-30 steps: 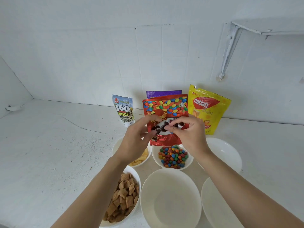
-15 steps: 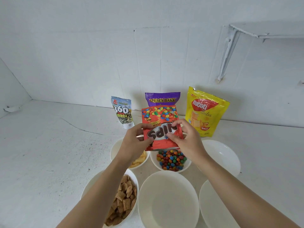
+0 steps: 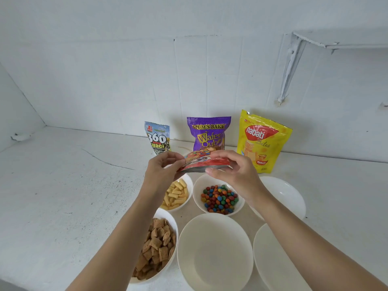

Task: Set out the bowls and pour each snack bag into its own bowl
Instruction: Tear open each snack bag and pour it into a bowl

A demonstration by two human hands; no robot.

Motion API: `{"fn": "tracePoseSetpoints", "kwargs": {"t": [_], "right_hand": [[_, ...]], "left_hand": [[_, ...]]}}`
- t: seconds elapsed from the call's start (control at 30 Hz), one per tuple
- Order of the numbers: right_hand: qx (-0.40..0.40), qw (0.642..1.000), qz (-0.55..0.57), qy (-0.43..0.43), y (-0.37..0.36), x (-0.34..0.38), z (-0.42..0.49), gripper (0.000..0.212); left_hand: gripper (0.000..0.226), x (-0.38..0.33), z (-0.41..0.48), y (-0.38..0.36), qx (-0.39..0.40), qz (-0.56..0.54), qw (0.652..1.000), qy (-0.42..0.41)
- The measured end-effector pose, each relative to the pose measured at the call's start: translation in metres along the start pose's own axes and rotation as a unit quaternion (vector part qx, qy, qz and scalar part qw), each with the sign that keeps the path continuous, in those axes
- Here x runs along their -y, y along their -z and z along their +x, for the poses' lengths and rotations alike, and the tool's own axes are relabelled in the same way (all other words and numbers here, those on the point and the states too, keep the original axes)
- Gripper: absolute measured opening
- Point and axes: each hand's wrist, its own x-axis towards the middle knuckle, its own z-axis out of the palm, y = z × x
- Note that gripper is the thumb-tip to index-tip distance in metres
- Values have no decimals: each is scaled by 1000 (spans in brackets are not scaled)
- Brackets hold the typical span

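Fingers (image 3: 176, 163) of my left hand (image 3: 162, 174) and right hand (image 3: 238, 174) pinch the red candy bag (image 3: 206, 162) by its ends. Its long axis is level, left to right, over the candy bowl (image 3: 196, 196). The purple wafer bag (image 3: 209, 133) stands just behind, at the bench's back edge.

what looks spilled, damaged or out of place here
Nothing is spilled on the counter. It has a thin crack on the left, and the wall is chipped at the foot of the shelf bracket. The red bag, pinched by the left hand and right hand above the candy bowl, is just mid-task.
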Motion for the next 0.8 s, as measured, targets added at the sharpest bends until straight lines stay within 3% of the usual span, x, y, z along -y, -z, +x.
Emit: {"fn": "tracePoseSetpoints", "kwargs": {"t": [0.1, 0.23, 0.37, 0.47, 0.6, 0.8], "right_hand": [[38, 999, 2, 3, 5, 8, -4, 42], [58, 998, 6, -7, 6, 10, -6, 47], [-17, 996, -74, 46, -2, 6, -4, 14], [-44, 994, -74, 64, -13, 9, -6, 15], [-33, 996, 12, 83, -35, 20, -11, 34], [17, 995, 13, 100, -91, 45, -9, 26]], "left_hand": [[8, -4, -3, 5, 3, -35, 999, 11], [15, -13, -14, 12, 25, -160, 986, 30], [18, -24, -33, 18, 46, -201, 978, 23], [5, -26, -49, 28, 39, -152, 988, -5], [16, -31, -69, 49, -26, 20, 998, -60], [21, -49, -95, 83, -128, 106, 980, -108]]}}
